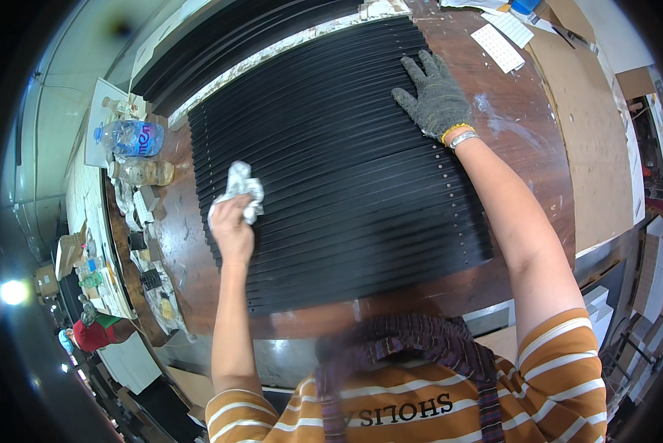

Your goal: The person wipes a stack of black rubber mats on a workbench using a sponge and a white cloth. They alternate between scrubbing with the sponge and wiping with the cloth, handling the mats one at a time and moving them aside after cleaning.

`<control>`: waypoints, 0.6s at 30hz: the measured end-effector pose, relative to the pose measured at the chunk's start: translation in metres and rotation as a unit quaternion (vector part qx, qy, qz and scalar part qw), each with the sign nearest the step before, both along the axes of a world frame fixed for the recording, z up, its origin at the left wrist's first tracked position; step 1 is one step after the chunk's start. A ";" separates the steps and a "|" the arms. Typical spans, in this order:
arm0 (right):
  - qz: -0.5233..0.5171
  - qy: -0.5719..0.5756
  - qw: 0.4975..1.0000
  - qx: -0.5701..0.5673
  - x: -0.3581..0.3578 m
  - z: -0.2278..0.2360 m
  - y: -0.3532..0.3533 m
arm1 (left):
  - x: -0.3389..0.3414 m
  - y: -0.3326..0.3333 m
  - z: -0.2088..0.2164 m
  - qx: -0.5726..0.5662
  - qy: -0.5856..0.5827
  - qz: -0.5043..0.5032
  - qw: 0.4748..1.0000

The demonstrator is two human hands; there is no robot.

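Observation:
A wide black ribbed sheet of many parallel strips (324, 140) lies across the brown table, with small pale dots along its left and right sides. My bare left hand (231, 221) is closed around a crumpled white cloth (244, 188) over the left part of the ribbed surface. Whether the cloth presses on the strips or hovers just above them, I cannot tell. My right hand (436, 96), in a grey knitted glove with a yellow cuff, rests with fingers spread on the upper right edge of the strips. It holds nothing.
Beyond the sheet, long black strips (220, 52) are stacked beside a whitish bar. Plastic bottles (135, 138) and a jar (145, 173) stand left. White paper sheets (500, 48) and brown cardboard (579, 133) lie right. A person in red (95, 334) is far off at lower left.

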State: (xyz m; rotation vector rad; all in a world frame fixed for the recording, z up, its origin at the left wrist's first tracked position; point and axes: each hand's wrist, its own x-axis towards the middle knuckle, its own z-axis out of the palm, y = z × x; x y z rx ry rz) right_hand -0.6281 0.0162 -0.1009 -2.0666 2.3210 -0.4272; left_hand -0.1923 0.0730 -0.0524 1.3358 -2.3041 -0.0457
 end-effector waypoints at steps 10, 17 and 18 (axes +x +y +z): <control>0.018 0.007 1.000 -0.009 -0.004 0.000 -0.002 | -0.205 -0.035 -0.040 0.029 0.062 -0.143 0.987; 0.001 -0.010 1.000 0.010 0.000 0.006 0.000 | 0.086 -0.031 -0.021 -0.015 -0.077 0.163 0.984; -0.005 -0.014 1.000 0.020 0.001 0.006 0.001 | 0.116 -0.031 0.002 0.170 -0.134 0.347 0.912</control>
